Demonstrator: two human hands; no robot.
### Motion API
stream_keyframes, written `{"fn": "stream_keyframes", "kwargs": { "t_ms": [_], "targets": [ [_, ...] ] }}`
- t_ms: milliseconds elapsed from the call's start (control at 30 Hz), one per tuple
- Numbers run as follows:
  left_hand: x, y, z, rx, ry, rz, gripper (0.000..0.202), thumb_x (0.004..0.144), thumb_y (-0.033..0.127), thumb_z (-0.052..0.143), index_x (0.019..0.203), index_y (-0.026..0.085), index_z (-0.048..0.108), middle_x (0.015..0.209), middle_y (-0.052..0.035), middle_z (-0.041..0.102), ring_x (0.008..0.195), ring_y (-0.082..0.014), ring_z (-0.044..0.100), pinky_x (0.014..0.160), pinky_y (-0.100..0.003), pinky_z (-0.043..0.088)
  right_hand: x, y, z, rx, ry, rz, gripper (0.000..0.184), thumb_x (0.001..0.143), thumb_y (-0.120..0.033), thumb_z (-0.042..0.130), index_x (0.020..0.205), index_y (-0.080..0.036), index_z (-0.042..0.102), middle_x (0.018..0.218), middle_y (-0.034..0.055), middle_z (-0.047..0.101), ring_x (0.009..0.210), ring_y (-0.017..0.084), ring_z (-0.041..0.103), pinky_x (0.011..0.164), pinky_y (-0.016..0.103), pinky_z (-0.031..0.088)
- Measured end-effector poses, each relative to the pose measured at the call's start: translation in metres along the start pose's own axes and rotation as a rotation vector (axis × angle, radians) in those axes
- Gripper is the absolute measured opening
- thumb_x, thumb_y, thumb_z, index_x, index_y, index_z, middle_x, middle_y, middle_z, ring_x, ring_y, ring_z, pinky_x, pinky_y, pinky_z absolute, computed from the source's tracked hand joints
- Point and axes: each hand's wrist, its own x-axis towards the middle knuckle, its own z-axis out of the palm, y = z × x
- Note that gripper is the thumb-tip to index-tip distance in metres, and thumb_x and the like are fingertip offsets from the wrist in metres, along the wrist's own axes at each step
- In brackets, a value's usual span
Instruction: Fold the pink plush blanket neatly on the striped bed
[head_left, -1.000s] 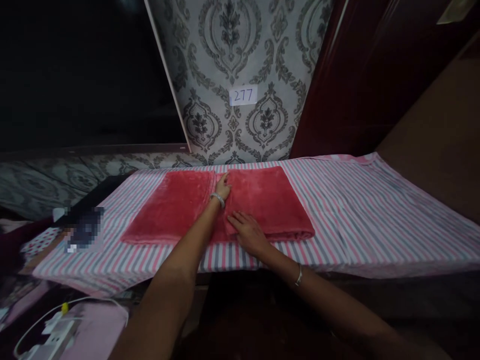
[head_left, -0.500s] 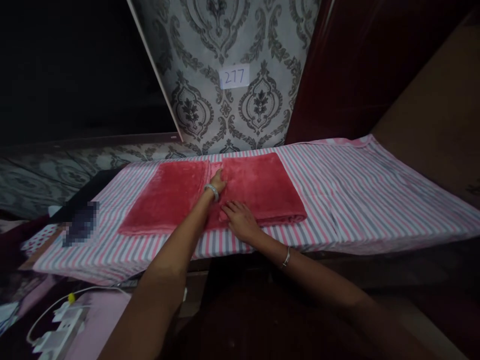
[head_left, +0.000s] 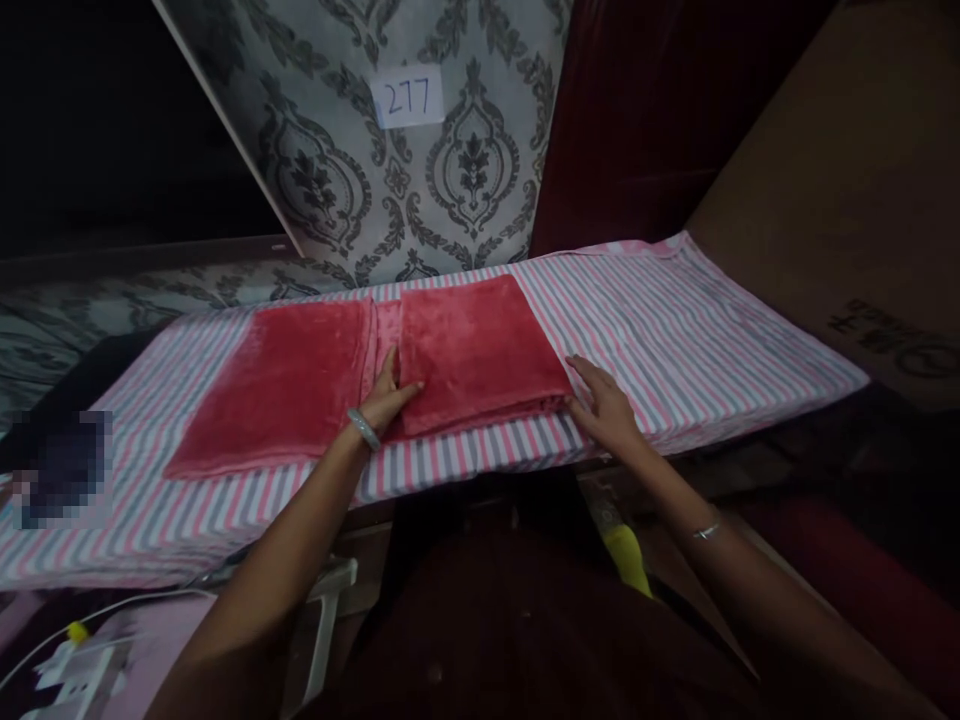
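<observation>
A red plush blanket (head_left: 480,345) lies folded on a striped cloth (head_left: 637,320), its two thick folded sections parted by a narrow, thinner strip. My left hand (head_left: 390,396) rests on that strip, against the inner edge of the right section, thumb and fingers apart. At the front right corner of the blanket is my right hand (head_left: 604,405), its fingers spread and the fingertips at the blanket's edge. Neither hand is closed round the fabric.
Behind the table stands a patterned wall with a paper marked 277 (head_left: 409,97). A dark screen (head_left: 112,130) is at the left, a cardboard box (head_left: 847,220) at the right. A white power strip (head_left: 79,680) with a cable sits low at the left.
My right hand has moved from the middle of the blanket to its right front corner. My left hand stays at the gap, lower along it. The view has shifted to the right.
</observation>
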Motion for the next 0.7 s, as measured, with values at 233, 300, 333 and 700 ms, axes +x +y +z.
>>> {"fn": "stream_keyframes", "kwargs": {
  "t_ms": [233, 300, 333, 700],
  "targets": [
    [-0.008, 0.044, 0.033, -0.262, 0.078, -0.138, 0.080, 0.070, 0.001, 0.072, 0.143, 0.025, 0.048, 0.112, -0.0056, 0.075, 0.088, -0.0174, 0.075, 0.082, -0.032, 0.063, -0.010, -0.019, 0.036, -0.009, -0.014, 0.121, 0.085, 0.086, -0.041, 0.055, 0.161, -0.015, 0.024, 0.163, 0.0195, 0.029, 0.152, 0.033, 0.027, 0.122, 0.056, 0.030],
    [-0.005, 0.059, 0.042, -0.306, 0.054, -0.113, 0.071, 0.073, -0.001, 0.068, 0.137, 0.023, 0.052, 0.098, -0.0013, 0.075, 0.075, -0.0131, 0.073, 0.073, -0.025, 0.062, -0.002, -0.028, 0.043, -0.035, 0.001, 0.173, 0.089, 0.083, -0.037, 0.057, 0.161, -0.013, 0.021, 0.166, 0.0201, 0.022, 0.154, 0.033, 0.022, 0.123, 0.055, 0.028],
    [-0.004, 0.065, 0.046, -0.327, 0.048, -0.105, 0.067, 0.074, -0.002, 0.066, 0.135, 0.023, 0.053, 0.093, 0.0002, 0.074, 0.070, -0.0117, 0.071, 0.070, -0.023, 0.061, 0.002, -0.031, 0.046, -0.049, 0.009, 0.198, 0.091, 0.081, -0.033, 0.058, 0.161, -0.013, 0.019, 0.167, 0.0197, 0.018, 0.154, 0.033, 0.020, 0.123, 0.054, 0.028],
    [-0.005, 0.081, 0.043, -0.272, 0.043, -0.113, 0.065, 0.083, -0.005, 0.058, 0.142, 0.020, 0.048, 0.084, 0.0016, 0.072, 0.063, -0.0098, 0.066, 0.063, -0.021, 0.058, -0.003, -0.020, 0.048, -0.068, 0.142, 0.254, 0.085, 0.082, -0.019, 0.048, 0.161, -0.012, 0.017, 0.156, 0.0180, 0.038, 0.144, 0.029, 0.039, 0.119, 0.048, 0.039]
  ]
}}
